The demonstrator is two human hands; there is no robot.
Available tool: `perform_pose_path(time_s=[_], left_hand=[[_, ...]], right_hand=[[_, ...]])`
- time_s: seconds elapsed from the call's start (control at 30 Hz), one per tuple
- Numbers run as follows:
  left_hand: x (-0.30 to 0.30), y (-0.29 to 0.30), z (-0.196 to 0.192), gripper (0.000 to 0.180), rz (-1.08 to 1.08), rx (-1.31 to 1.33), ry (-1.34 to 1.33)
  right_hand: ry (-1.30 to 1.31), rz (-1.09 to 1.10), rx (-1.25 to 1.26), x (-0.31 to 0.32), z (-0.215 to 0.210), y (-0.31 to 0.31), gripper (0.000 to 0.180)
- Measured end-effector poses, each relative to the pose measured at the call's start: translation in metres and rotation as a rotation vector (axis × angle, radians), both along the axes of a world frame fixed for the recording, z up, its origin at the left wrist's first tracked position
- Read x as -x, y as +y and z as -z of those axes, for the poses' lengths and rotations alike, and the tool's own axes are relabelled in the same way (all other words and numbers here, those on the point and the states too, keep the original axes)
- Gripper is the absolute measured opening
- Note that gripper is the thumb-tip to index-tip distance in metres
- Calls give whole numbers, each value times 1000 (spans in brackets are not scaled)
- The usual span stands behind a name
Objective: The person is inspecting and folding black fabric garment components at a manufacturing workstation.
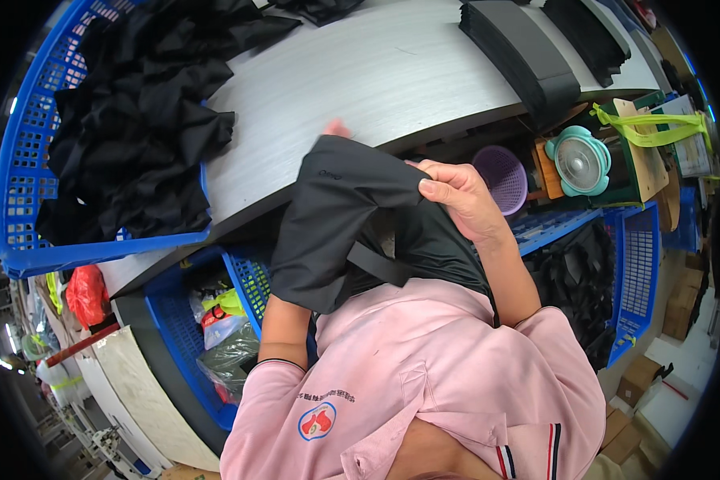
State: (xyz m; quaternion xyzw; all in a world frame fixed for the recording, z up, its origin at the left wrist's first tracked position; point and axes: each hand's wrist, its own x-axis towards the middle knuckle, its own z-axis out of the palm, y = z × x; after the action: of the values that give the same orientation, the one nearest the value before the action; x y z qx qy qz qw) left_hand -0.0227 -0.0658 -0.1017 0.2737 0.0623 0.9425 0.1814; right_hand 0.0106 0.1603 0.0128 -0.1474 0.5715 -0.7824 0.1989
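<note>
A black fabric pouch with a small mark near its upper edge hangs above my lap, a strap-like flap dangling from its lower right. The pouch covers my left forearm and most of my left hand; only a blurred bit of finger pokes out past its top edge, so its grip is hidden. With thumb and fingers pressed together, my right hand pinches the pouch's right corner and stretches it sideways.
A blue basket heaped with black fabric pieces stands left on the grey table. Stacked black pieces lie far right. Below are a purple basket, a teal fan, and blue crates at both sides.
</note>
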Motion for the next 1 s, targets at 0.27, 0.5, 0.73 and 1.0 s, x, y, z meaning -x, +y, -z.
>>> perform_pose_path(time_s=[0.27, 0.5, 0.73, 1.0], left_hand=[[-101, 16, -10, 76, -261, 814, -334], [-84, -1, 32, 64, -189, 157, -418], [-79, 13, -7, 63, -328, 454, -620], [-42, -47, -8, 56, -440, 692, -568]], right_hand=[[-137, 239, -31, 56, 3, -2, 25], [322, 467, -402, 26, 13, 5, 30], [550, 254, -613, 31, 19, -3, 24], [473, 100, -442, 77, -25, 20, 17]])
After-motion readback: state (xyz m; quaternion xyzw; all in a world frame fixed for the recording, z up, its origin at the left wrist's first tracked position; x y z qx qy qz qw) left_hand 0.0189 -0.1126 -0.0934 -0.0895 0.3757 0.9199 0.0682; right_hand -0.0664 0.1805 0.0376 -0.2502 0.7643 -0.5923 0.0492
